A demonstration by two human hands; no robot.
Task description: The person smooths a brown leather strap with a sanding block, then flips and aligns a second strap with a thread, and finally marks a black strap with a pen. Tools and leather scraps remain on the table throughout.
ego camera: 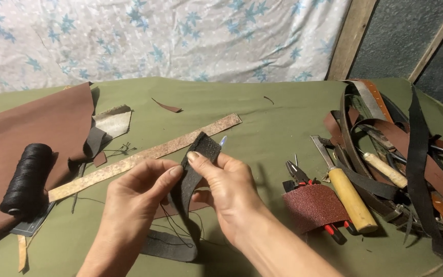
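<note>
A dark strap (193, 169) is held upright over the green worktop (262, 128), pinched between the left hand (137, 197) and the right hand (226, 187). A thread spool (26, 177) lies left; pliers (303, 179) and sandpaper (314, 205) lie right.

Showing dark grey on the leather strap (193, 174), black on the thread spool (26, 177), reddish brown on the leather sheet (37, 128). Covering the table (262, 118) in olive green. Displaying blue stars on the white backdrop cloth (155, 36), pale yellow on the chisel handle (352, 199), rusty red on the sandpaper (314, 206).
</note>
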